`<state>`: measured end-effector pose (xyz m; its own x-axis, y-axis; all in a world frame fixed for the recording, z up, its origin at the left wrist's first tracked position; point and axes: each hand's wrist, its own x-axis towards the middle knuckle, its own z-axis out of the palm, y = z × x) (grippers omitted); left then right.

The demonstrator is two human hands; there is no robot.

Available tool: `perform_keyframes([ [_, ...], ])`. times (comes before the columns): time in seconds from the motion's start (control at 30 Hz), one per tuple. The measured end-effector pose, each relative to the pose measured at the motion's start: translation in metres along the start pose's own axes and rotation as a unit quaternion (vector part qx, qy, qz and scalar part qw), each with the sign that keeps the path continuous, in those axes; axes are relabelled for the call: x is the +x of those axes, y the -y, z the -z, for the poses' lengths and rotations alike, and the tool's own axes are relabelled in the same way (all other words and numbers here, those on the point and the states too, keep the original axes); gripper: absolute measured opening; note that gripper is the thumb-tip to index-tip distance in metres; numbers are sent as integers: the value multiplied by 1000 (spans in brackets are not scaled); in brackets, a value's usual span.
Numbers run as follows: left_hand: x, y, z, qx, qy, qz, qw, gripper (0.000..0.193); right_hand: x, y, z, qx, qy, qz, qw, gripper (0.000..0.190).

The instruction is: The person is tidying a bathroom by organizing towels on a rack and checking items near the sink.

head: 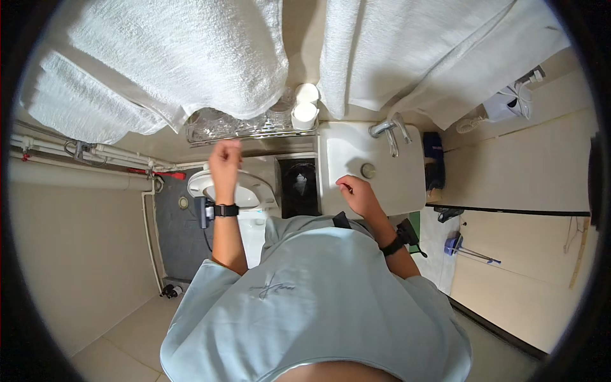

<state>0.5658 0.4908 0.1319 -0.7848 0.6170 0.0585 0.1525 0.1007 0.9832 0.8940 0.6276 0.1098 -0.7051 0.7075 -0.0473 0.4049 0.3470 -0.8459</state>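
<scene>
My left hand, blurred, hangs above the toilet with its fingers near the front rail of a metal wall rack. I cannot make out anything in its bent fingers. Clear glass-like items and two white cylindrical items stand on the rack. My right hand is over the near left part of the white sink, fingers curled in and nothing visible in them. Beyond it are the round drain and a chrome faucet.
White towels hang over the rack and sink. A black bin stands between toilet and sink. White pipes run along the left wall. At right are a wall-mounted hair dryer and a blue dustpan-like item.
</scene>
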Motion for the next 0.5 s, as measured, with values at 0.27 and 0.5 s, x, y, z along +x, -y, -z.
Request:
perform_keyframes([
  [0.27,-30,-15,-107,-9,184,43,982,37,-10,-6,1,-18,-10,26,999,13],
  [0.5,-13,-7,-145,-7,195,51,979,69,-26,-10,10,-23,-36,24,999,13],
])
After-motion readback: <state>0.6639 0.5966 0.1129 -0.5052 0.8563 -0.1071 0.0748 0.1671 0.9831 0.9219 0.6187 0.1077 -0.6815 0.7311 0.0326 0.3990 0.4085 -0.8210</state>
